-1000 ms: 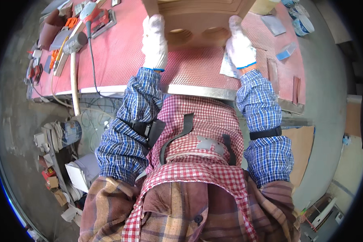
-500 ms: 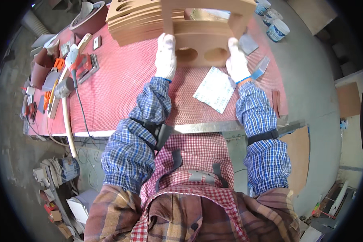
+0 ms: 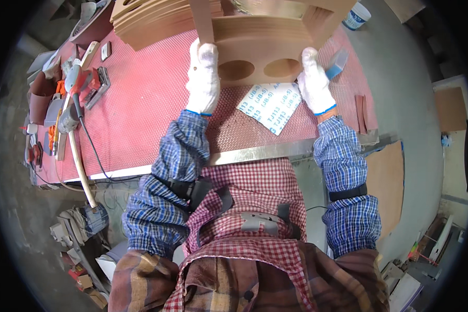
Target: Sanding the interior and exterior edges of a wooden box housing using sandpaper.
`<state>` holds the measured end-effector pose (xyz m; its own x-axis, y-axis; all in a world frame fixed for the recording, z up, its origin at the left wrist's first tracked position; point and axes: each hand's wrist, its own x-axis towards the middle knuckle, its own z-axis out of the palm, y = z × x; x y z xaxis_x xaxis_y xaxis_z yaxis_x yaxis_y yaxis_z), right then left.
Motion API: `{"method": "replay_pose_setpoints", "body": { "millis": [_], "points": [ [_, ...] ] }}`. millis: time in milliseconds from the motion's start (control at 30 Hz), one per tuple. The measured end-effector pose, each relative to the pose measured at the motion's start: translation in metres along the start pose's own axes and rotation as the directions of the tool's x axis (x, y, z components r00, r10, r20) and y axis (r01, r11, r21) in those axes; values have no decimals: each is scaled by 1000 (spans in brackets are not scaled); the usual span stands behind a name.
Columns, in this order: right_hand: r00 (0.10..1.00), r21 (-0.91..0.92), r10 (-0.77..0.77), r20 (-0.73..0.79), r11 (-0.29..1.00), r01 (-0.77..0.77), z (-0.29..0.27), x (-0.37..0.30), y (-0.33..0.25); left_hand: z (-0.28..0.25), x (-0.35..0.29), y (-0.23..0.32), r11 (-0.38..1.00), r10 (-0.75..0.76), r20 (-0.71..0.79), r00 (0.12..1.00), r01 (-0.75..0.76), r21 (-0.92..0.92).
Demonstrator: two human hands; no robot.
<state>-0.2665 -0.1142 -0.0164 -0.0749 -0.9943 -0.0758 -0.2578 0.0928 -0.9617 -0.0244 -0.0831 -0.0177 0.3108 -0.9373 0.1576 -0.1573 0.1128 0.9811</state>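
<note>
Between my gloved hands is a brown board box frame (image 3: 260, 54), its near panel pierced by two oval holes. The frame is tilted, and its far part runs out of the top of the picture. My left hand (image 3: 203, 78) is closed on its left side. On the right side, my right hand (image 3: 315, 82) grips the panel's edge. Both hands wear white knit gloves, and the fingers behind the board are hidden. Just below the panel, partly covered by it, lies a white sheet with blue print (image 3: 272, 113).
A red mesh-patterned mat (image 3: 156, 99) covers the bench. Stacked brown boards (image 3: 156, 23) stand at the far left. A corded power sander (image 3: 77, 80) lies among tools further left. To the right are a blue block (image 3: 337, 65), brown strips (image 3: 360, 113) and a white tub (image 3: 356, 16).
The frame has come a little closer, and its near panel looks larger and faces me more. Both hands still hold it. My view has shifted, so the stacked boards sit further left.
</note>
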Motion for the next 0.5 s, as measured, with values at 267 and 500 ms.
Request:
{"method": "replay_pose_setpoints", "body": {
  "millis": [267,500],
  "points": [
    [973,490,-83,213,871,-33,-20,29,44,4,-6,8,973,-183,98,978,166,161],
    [971,624,-130,200,781,-24,1,17,31,3,-8,-16,998,31,-101,994,-25,54]
  ]
}}
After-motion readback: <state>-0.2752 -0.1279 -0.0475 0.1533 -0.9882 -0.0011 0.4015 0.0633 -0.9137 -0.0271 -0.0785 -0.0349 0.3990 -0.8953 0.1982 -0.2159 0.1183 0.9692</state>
